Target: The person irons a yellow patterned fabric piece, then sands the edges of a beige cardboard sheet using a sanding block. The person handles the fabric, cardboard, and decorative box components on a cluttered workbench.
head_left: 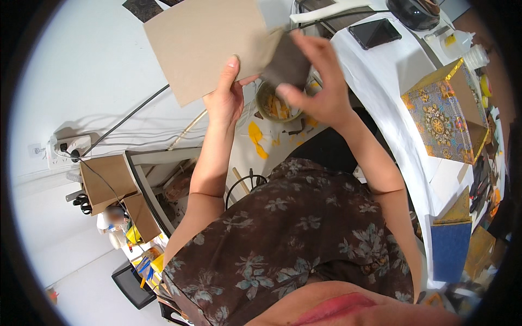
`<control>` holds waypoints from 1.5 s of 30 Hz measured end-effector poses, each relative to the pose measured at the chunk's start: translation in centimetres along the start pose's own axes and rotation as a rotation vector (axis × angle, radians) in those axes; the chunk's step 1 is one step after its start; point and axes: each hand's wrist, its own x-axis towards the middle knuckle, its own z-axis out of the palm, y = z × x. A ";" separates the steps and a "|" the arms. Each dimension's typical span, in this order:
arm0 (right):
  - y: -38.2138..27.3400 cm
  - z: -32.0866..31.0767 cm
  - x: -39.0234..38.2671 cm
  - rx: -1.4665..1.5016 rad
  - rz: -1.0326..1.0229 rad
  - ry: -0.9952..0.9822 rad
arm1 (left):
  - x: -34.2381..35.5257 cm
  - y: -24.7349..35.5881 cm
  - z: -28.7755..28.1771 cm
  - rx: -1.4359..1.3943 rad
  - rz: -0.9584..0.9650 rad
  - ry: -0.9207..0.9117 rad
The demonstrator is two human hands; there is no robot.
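Your left hand [225, 95] is raised in front of you, closed in a pinch on the lower edge of a flat sheet of tan cardboard [209, 41]; the thumb lies up the near face and the other fingers are hidden behind it. Your right hand [318, 81] is loosely curled just to the right, fingers bent around a small piece of dark brown material [288, 65]. How tightly it grips, you cannot tell from this view.

The cardboard sits up and to the left of both hands, held in the air above the bench [391, 76], which is covered in white. Its long axis runs from upper right down to lower left, and it tilts so the broad face turns toward you. The dark piece meets the cardboard's right-hand corner, touching or overlapping it there. So the right hand is at the sheet's right corner, and the left hand is at the middle of its lower edge.

Directly below the gap between your hands stands a round open pot [277, 103] on the bench. It holds yellowish scraps or glue; the contents are too small to tell apart. Yellow smears and scraps [256, 138] lie on the bench just beside it, toward you.

Well to the right sits a box covered in patterned blue and gold paper [440, 119], with a dark phone [375, 32] further back.
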 end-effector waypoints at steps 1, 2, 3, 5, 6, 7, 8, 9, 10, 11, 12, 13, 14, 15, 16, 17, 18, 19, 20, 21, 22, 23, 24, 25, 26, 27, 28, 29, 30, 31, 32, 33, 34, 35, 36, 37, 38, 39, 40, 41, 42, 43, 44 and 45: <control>-0.4 0.3 0.3 0.050 -0.116 -0.102 | 0.0 -0.2 -0.3 0.029 0.021 0.004; 0.5 0.3 0.0 0.013 -0.114 -0.088 | 0.1 -0.5 -0.5 0.057 0.037 0.004; 2.7 0.2 -0.2 -0.018 -0.116 -0.075 | 0.0 -0.4 -0.8 0.090 0.056 0.009; 5.2 -0.4 0.8 -0.097 -0.003 0.021 | 0.0 0.3 -1.4 0.047 -0.006 -0.030; 5.0 -0.5 1.2 -0.109 -0.048 0.073 | -0.1 0.6 -1.6 0.025 -0.035 -0.048; 4.3 -0.3 1.0 -0.075 -0.137 0.013 | -0.5 0.6 -1.5 0.063 -0.002 -0.052; 2.5 0.1 1.0 -0.038 -0.216 -0.040 | -0.7 0.6 -1.4 0.045 -0.008 -0.037; 2.8 0.3 0.8 -0.066 -0.224 -0.037 | -0.9 0.7 -1.3 0.028 -0.013 -0.023; 3.5 0.5 0.9 -0.095 -0.232 -0.035 | -1.0 0.7 -1.3 0.010 -0.018 -0.009; 4.4 0.6 1.4 -0.126 -0.249 -0.032 | -1.0 1.0 -1.2 0.019 -0.027 -0.017; 5.7 0.4 2.3 -0.121 -0.114 0.033 | -1.1 1.4 -1.4 0.024 -0.032 -0.020; 6.0 0.3 2.3 -0.088 -0.137 0.080 | -1.1 1.6 -1.4 0.028 -0.037 -0.023; 5.3 0.1 2.9 -0.056 -0.159 0.130 | -1.0 1.5 -1.5 0.038 -0.023 -0.012; 3.3 0.1 3.2 -0.052 -0.223 0.006 | -1.1 1.2 -1.6 0.047 -0.009 0.000; 1.4 0.1 3.4 -0.044 -0.277 -0.116 | -1.4 1.2 -1.7 0.061 -0.003 0.016; 1.1 0.3 3.8 -0.026 -0.264 -0.138 | -1.5 1.3 -1.7 0.044 -0.023 0.021; 1.6 0.3 3.9 -0.039 -0.151 -0.063 | -1.5 1.5 -1.8 0.026 -0.042 0.025; 2.7 0.4 4.2 -0.051 -0.038 0.012 | -1.6 1.6 -1.8 0.008 -0.062 0.030; 3.7 0.4 4.7 -0.063 0.065 0.086 | -1.6 1.7 -1.7 0.009 -0.053 0.035; 4.2 0.4 4.9 -0.064 -0.166 0.132 | -1.8 1.7 -1.6 0.010 -0.043 0.040; 4.5 0.7 4.7 -0.079 -0.247 0.070 | -1.7 1.7 -1.6 0.011 -0.034 0.046; 3.1 1.3 4.6 -0.091 -0.317 0.008 | -1.9 1.5 -2.0 0.021 -0.034 0.039; 2.3 1.6 4.4 -0.103 -0.387 -0.053 | -2.0 1.3 -2.6 0.032 -0.034 0.033; 4.2 1.8 4.6 -0.080 -0.294 0.013 | -2.1 1.2 -2.9 0.043 -0.034 0.027; 5.1 1.2 6.0 -0.168 -0.258 0.129 | -2.0 1.3 -2.8 0.025 -0.042 0.021; 5.2 1.2 6.2 -0.062 -0.054 0.187 | -2.2 1.6 -2.6 0.008 -0.050 0.016; 5.1 1.4 6.5 0.045 0.150 0.244 | -2.1 1.7 -2.4 -0.009 -0.058 0.010; 4.5 1.9 6.6 0.208 0.215 0.241 | -1.9 1.4 -2.6 0.004 -0.036 0.014; 3.7 2.7 6.7 0.402 0.195 0.240 | -1.9 0.8 -2.9 0.015 -0.019 0.019; 2.9 3.8 7.0 0.596 0.173 0.237 | -1.8 0.3 -3.0 0.026 -0.001 0.025; 2.5 4.4 7.1 0.788 0.148 0.234 | -1.7 0.1 -2.9 0.026 0.004 0.022; 3.7 4.9 6.8 0.765 0.209 0.232 | -1.7 0.1 -2.6 0.027 0.009 0.019; 4.0 5.2 5.3 0.711 0.231 0.229 | -1.6 0.1 -2.4 0.028 0.015 0.016; 3.1 5.4 3.9 0.660 0.250 0.222 | -1.4 0.3 -2.4 -0.001 -0.004 0.025; 2.2 5.5 2.5 0.608 0.268 0.215 | -1.0 0.7 -2.1 -0.031 -0.022 0.033; 1.7 5.5 0.7 0.509 0.339 0.154 | -0.8 1.1 -1.9 -0.060 -0.040 0.045; 1.7 5.5 0.8 0.498 0.310 0.171 | -1.0 1.2 -1.9 -0.059 -0.053 0.019; 1.7 5.3 1.2 0.488 0.282 0.188 | -1.1 1.2 -1.8 -0.058 -0.067 -0.007; 1.9 5.1 1.8 0.476 0.254 0.205 | -1.3 1.2 -1.8 -0.057 -0.080 -0.034; 2.5 4.4 3.3 0.371 0.241 0.241 | -2.1 0.8 -1.6 -0.033 -0.060 -0.034; 3.9 3.7 4.9 0.544 0.346 0.206 | -2.6 0.3 -1.1 -0.011 -0.034 -0.037; 2.7 3.1 6.4 0.727 0.396 0.216 | -2.9 -0.1 -0.8 0.007 -0.003 -0.040; 1.7 2.9 7.6 0.913 0.442 0.225 | -2.9 0.0 -0.9 0.013 0.003 -0.025; 1.9 3.0 6.6 0.707 0.390 0.210 | -2.6 0.1 -0.9 0.015 0.014 -0.012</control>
